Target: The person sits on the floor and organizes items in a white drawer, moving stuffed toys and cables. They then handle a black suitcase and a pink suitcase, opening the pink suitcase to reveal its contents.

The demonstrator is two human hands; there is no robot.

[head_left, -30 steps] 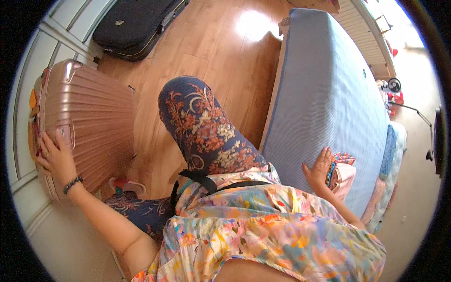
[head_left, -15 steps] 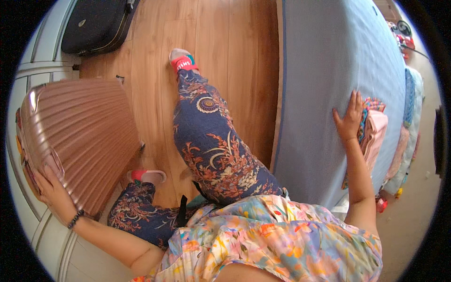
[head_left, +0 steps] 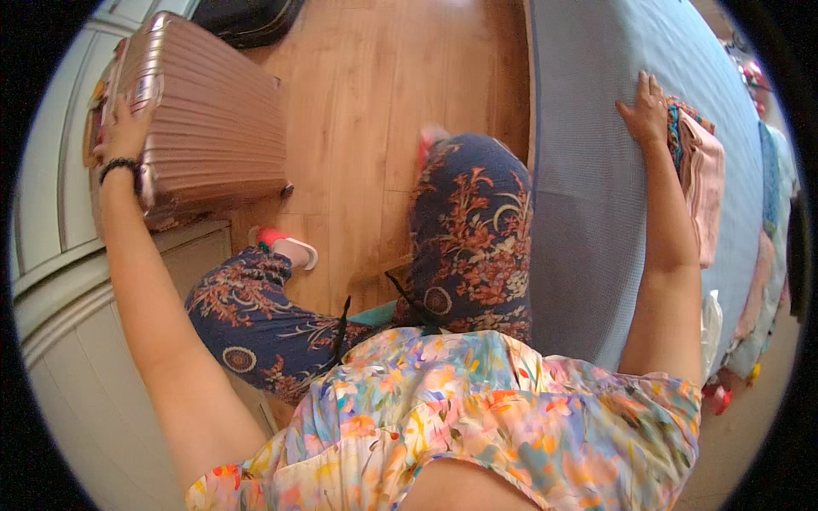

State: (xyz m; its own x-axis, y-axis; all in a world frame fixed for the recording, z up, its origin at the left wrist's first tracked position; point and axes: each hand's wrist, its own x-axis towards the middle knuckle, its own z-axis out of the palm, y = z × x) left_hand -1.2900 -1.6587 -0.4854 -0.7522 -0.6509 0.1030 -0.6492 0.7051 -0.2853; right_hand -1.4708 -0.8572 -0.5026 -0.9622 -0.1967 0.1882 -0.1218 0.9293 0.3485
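Note:
A rose-gold ribbed suitcase [head_left: 213, 128] stands on the left. My left hand [head_left: 126, 136] lies on its near end, fingers spread over the surface, with a dark bead bracelet at the wrist. My left arm is stretched forward. On the right, my right hand [head_left: 645, 111] rests flat on the light blue bed cover [head_left: 588, 170], its fingers extended and nothing in them. Just right of that hand lie folded fabrics, a pink one [head_left: 702, 179] beside a multicoloured patterned one [head_left: 674, 136].
Pale panelled cabinets [head_left: 85, 358] line the left side. A black case [head_left: 256, 21] sits on the wooden floor [head_left: 349, 111] beyond the suitcase. My bent legs in floral trousers [head_left: 469, 230] occupy the space between suitcase and bed. More fabrics [head_left: 771, 196] hang along the bed's far right side.
The suitcase now appears farther forward and slightly right, with my left hand still on it and that arm straighter. My right leg has swung toward the bed. My right hand stays beside the folded fabrics.

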